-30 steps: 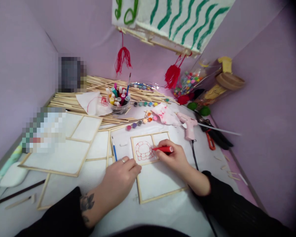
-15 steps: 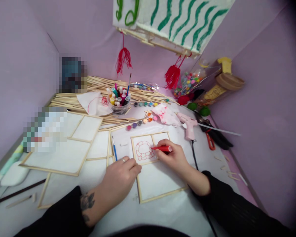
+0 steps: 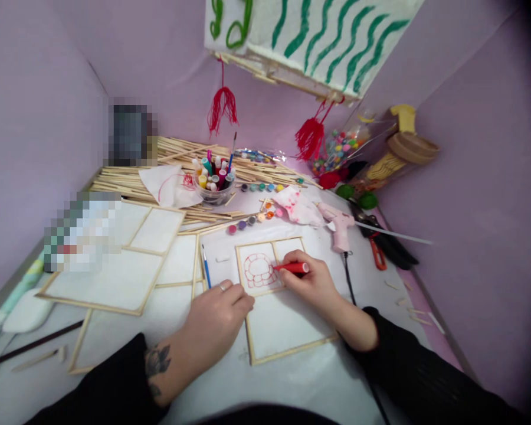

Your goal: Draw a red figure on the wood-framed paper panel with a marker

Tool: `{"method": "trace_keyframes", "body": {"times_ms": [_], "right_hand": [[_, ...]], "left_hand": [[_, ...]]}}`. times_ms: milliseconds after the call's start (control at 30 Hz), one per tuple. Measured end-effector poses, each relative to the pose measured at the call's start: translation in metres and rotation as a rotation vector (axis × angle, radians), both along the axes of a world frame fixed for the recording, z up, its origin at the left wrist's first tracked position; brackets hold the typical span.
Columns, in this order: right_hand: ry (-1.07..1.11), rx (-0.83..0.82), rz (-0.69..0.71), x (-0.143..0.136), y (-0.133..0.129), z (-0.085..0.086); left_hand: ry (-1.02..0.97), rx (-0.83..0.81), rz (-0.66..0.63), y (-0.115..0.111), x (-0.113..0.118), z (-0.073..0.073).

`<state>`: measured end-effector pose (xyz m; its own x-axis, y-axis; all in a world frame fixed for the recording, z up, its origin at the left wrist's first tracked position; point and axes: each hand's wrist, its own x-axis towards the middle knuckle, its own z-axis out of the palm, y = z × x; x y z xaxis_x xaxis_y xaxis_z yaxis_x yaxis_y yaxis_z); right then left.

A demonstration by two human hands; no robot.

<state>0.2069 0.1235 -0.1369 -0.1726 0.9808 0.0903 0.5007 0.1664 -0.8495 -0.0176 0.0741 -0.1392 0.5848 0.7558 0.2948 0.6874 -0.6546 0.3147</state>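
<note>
A red marker [image 3: 295,268] is pinched in my right hand [image 3: 315,286], its tip at the right side of a red line drawing [image 3: 259,271]. The drawing, a ring of rounded blocks with more blocks below, fills the upper left section of a white panel framed in thin wooden sticks [image 3: 287,324]. My left hand [image 3: 219,313], a ring on one finger, is curled with its fingertips on the panel's left edge. Beyond its knuckles lie a blue paintbrush [image 3: 207,268] and a small white piece [image 3: 222,259].
More stick-framed panels [image 3: 110,283] overlap on the left. Behind stand a tub of markers [image 3: 213,180], loose wooden sticks [image 3: 168,150] and small paint pots [image 3: 242,225]. A pink glue gun [image 3: 340,227] and pliers [image 3: 387,245] lie right. A painted lantern [image 3: 318,41] with red tassels hangs above.
The view has shifted very slightly. Both hands and the marker stay almost where they were, and the drawing looks the same.
</note>
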Motion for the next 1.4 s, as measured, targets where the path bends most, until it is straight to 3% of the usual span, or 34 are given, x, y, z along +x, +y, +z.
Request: {"method": "trace_keyframes", "body": {"times_ms": [1400], "right_hand": [[0.020, -0.040, -0.003, 0.0002, 0.0005, -0.0007]], "left_hand": [[0.020, -0.014, 0.002, -0.0005, 0.0005, 0.0024]]}}
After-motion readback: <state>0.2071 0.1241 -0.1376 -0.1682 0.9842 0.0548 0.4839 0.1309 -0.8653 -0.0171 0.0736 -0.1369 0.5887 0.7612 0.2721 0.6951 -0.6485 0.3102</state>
